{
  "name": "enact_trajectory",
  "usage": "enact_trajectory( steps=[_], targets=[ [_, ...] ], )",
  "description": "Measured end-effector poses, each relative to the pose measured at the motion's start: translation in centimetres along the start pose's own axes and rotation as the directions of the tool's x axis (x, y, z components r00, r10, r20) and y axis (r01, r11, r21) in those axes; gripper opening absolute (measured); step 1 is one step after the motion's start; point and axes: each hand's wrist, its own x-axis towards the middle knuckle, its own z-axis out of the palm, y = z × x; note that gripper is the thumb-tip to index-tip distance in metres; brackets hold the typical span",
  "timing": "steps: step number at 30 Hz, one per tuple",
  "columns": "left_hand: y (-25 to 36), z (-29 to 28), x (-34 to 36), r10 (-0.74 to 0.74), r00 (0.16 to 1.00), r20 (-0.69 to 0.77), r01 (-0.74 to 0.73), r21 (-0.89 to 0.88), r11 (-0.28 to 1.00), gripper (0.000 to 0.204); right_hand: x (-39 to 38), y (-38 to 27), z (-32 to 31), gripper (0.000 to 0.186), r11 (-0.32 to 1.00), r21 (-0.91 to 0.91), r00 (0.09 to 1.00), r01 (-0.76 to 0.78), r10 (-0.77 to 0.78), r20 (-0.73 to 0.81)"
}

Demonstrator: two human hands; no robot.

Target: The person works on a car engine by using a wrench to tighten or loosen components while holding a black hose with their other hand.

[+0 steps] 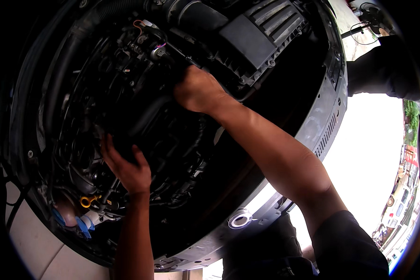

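Observation:
Both hands are inside the engine bay (172,182) of a car. My right hand (198,91) is closed beside the black air filter box (247,42), knuckles up. Its fingertips and whatever they grip are hidden in the dark. My left hand (129,170) is lower and to the left, its fingers stretched up and its thumb apart, against or just over dark engine parts. Between the hands lies a black, blurred part (149,114) whose kind I cannot make out. A yellow dipstick handle (88,200) sticks up left of my left wrist.
A white tape roll (240,218) lies on the grey front panel (324,123). Wires with orange and purple strands (140,25) show at the top. At lower left is a pinkish reservoir (66,212) with blue pieces. Parked vehicles (399,200) stand outside at far right.

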Motion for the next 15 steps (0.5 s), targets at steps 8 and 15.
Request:
enact_trajectory(
  steps=[8, 15],
  targets=[
    [0.3, 0.4, -0.1, -0.010, 1.000, -0.014, 0.010, -0.004, 1.000, 0.062, 4.3, 5.1, -3.0, 0.025, 0.996, 0.090, 1.000, 0.006, -0.006, -0.002],
    [-0.5, -0.3, -0.3, -0.017, 1.000, -0.006, 0.017, -0.040, 0.999, 0.062, -1.0, 5.7, -0.7, 0.028, 0.980, -0.133, 0.956, 0.151, -0.179, -0.234]
  ],
)
